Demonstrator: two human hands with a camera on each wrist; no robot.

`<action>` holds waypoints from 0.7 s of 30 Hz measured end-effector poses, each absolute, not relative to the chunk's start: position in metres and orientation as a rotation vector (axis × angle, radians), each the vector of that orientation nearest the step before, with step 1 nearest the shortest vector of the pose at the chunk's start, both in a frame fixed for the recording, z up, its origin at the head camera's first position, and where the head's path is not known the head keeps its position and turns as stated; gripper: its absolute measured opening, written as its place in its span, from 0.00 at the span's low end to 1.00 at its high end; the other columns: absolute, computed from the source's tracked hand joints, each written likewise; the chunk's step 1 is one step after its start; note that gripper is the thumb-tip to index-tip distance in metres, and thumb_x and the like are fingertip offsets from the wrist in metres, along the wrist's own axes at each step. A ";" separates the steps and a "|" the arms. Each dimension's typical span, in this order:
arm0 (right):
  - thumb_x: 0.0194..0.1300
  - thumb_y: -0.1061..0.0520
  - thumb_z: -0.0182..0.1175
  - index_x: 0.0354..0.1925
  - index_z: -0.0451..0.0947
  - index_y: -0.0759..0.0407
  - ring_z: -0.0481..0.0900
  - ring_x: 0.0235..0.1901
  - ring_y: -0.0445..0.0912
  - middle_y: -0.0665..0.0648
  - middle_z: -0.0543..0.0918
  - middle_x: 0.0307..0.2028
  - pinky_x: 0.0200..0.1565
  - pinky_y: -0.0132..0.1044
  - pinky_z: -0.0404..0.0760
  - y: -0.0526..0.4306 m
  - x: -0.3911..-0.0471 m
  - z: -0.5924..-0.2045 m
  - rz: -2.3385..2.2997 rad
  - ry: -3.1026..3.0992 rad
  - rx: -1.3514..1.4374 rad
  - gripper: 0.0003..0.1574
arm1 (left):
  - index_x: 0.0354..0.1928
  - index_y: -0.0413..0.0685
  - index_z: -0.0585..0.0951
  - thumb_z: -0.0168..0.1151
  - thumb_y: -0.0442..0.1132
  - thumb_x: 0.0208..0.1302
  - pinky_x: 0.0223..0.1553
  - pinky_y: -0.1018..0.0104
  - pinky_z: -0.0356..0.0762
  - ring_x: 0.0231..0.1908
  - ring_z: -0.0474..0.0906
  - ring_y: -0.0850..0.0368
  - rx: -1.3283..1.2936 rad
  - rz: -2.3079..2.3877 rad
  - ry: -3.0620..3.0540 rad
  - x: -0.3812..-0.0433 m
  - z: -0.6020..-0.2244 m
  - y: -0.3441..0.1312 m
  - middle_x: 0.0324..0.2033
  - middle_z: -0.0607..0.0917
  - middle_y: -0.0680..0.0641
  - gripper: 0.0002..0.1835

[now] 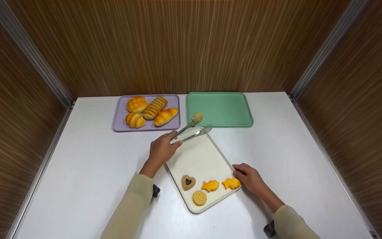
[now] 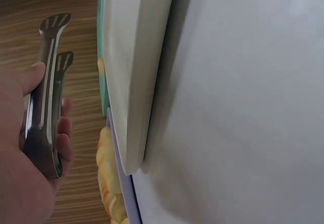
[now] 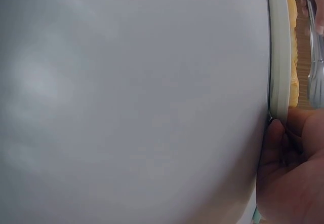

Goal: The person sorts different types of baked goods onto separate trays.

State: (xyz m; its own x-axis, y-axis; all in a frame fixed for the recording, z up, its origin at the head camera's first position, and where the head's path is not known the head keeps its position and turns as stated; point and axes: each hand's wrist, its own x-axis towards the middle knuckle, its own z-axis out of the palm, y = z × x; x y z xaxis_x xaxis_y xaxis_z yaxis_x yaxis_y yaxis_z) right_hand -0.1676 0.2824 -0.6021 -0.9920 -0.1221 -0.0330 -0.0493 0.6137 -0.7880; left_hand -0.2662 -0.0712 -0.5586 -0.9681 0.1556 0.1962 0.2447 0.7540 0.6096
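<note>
My left hand (image 1: 163, 149) grips metal tongs (image 2: 43, 97) by their handle end, over the far end of a cream tray (image 1: 199, 156). The tongs' arms are spread, with nothing seen between their tips in the left wrist view. A small yellow piece (image 1: 198, 115) shows by one tip, at the green tray's (image 1: 219, 109) front left; the tip partly hides it. My right hand (image 1: 248, 177) holds the cream tray's right edge near its near corner, fingers curled at the rim. On that tray lie a heart cookie (image 1: 188, 182), a round biscuit (image 1: 199, 198) and two orange fish-shaped pieces (image 1: 210, 185).
A purple tray (image 1: 119, 116) at the back left bears several bread pieces (image 1: 155, 108). The green tray stands beside it, to the right. Wood-grain walls (image 1: 177, 46) enclose the white table (image 1: 88, 159) at the back and sides.
</note>
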 end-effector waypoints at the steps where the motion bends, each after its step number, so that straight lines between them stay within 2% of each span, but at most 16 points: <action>1: 0.70 0.62 0.62 0.58 0.82 0.60 0.79 0.45 0.46 0.56 0.85 0.47 0.51 0.32 0.78 0.282 -0.168 -0.602 -1.342 2.746 -0.150 0.19 | 0.63 0.55 0.79 0.66 0.53 0.68 0.50 0.44 0.75 0.52 0.83 0.49 -0.333 -1.009 -2.810 -0.260 -0.559 -0.072 0.51 0.87 0.51 0.24; 14: 0.70 0.61 0.63 0.58 0.82 0.60 0.78 0.43 0.45 0.55 0.85 0.46 0.51 0.32 0.77 0.283 -0.169 -0.604 -1.319 2.753 -0.142 0.19 | 0.62 0.59 0.80 0.65 0.56 0.67 0.48 0.44 0.77 0.53 0.83 0.52 -0.458 -1.012 -2.778 -0.186 -0.561 -0.077 0.52 0.87 0.54 0.24; 21: 0.71 0.61 0.62 0.58 0.83 0.59 0.78 0.44 0.43 0.54 0.85 0.46 0.49 0.32 0.76 0.282 -0.170 -0.604 -1.356 2.736 -0.140 0.18 | 0.62 0.57 0.80 0.66 0.55 0.66 0.46 0.44 0.77 0.52 0.83 0.53 -0.495 -0.948 -2.789 -0.162 -0.564 -0.084 0.51 0.87 0.54 0.25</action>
State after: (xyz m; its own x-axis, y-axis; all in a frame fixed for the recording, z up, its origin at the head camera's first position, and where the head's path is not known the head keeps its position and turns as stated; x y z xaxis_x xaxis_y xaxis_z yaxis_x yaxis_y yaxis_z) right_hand -0.1698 0.2824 -0.6043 -0.9922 -0.1195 -0.0356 -0.0441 0.6030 -0.7966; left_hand -0.1624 -0.0841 -0.5641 -0.9336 0.2586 0.2480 0.3561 0.7453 0.5637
